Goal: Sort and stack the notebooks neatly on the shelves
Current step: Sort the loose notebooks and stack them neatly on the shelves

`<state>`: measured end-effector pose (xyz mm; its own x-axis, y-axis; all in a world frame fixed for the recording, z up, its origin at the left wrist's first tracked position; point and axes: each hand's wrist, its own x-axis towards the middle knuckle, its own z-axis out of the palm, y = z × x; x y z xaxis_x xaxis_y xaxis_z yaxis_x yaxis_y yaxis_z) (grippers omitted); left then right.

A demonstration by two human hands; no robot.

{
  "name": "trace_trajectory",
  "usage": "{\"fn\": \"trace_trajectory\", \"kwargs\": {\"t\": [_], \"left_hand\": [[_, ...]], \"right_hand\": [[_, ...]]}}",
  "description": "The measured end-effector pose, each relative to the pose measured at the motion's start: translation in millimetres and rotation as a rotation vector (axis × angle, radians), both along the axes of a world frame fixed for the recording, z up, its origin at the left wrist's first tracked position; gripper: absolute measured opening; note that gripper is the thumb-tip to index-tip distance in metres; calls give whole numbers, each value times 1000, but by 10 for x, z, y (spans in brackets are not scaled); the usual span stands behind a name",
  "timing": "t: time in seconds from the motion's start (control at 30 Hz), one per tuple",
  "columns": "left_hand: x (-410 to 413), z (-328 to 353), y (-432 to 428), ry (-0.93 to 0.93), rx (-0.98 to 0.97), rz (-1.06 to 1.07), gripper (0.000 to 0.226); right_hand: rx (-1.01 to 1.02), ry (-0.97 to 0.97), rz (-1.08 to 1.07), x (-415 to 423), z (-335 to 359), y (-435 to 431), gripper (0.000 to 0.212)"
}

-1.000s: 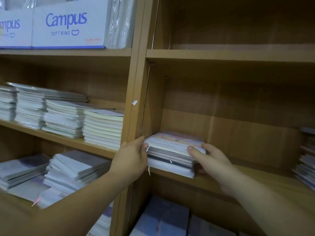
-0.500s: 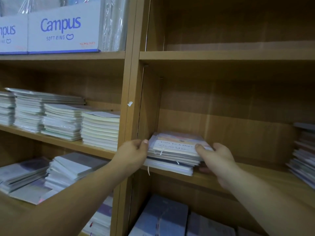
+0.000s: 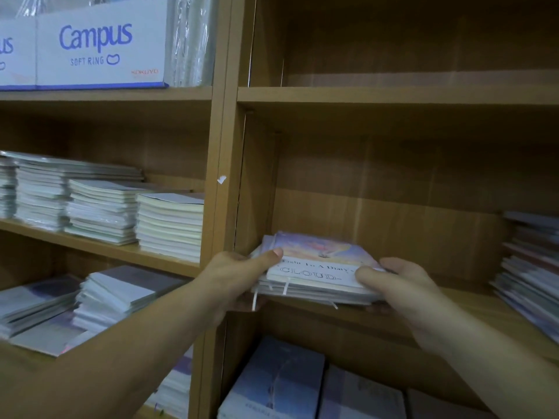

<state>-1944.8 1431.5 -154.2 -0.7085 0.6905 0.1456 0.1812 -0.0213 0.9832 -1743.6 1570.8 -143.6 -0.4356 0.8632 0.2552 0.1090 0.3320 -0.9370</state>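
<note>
- My left grip (image 3: 239, 276) clamps the notebook stack (image 3: 317, 276) at its left edge, just beside the wooden divider (image 3: 227, 146). The thumb is on the top cover and the fingers are curled underneath.
- My right grip (image 3: 402, 285) holds the same stack at its right front corner, farther right of the divider. The thumb presses the cover and the fingers wrap round the far edge.
- The stack lies between the two grips, at the front lip of the shelf board (image 3: 453, 316) right of the divider. I can't tell if it rests fully on the board.
- The stack is slightly fanned, not squared.
- Top cover has pastel sky art, purple into orange, and a white band reading "CLOUD". Page edges are cream, and white ribbon markers hang off the front.
- Far right of the divider on the same board there's a slumped notebook pile (image 3: 529, 267), blurred.
- Left of the divider is a row of white notebook stacks (image 3: 106, 207), with the Campus box (image 3: 99, 46) one shelf up.
- Below, right of the divider, blue-covered notebooks (image 3: 272, 385) lie flat.
</note>
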Motion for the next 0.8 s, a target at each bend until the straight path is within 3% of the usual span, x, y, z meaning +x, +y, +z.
{"fn": "trace_trajectory", "kwargs": {"t": [0.07, 0.2, 0.3, 0.37, 0.5, 0.67, 0.8], "left_hand": [[33, 22, 30, -163, 29, -68, 46], [163, -20, -40, -231, 66, -188, 43], [276, -200, -229, -296, 156, -382, 40], [386, -342, -344, -302, 182, -496, 51], [628, -655, -434, -201, 140, -576, 59], [1089, -1178, -251, 70, -36, -485, 64], [1502, -1624, 97, 311, -59, -375, 52]], "right_hand": [[-87, -14, 66, 6, 20, 32, 16], [-134, -25, 161, 194, 19, 50, 21], [-133, -30, 278, 510, -46, -137, 44], [-155, -26, 394, 691, -149, -259, 59], [-180, 63, 302, 1055, -515, -388, 52], [39, 2, -10, 1589, -1175, -418, 90], [216, -138, -128, 1963, -1535, -416, 97]]}}
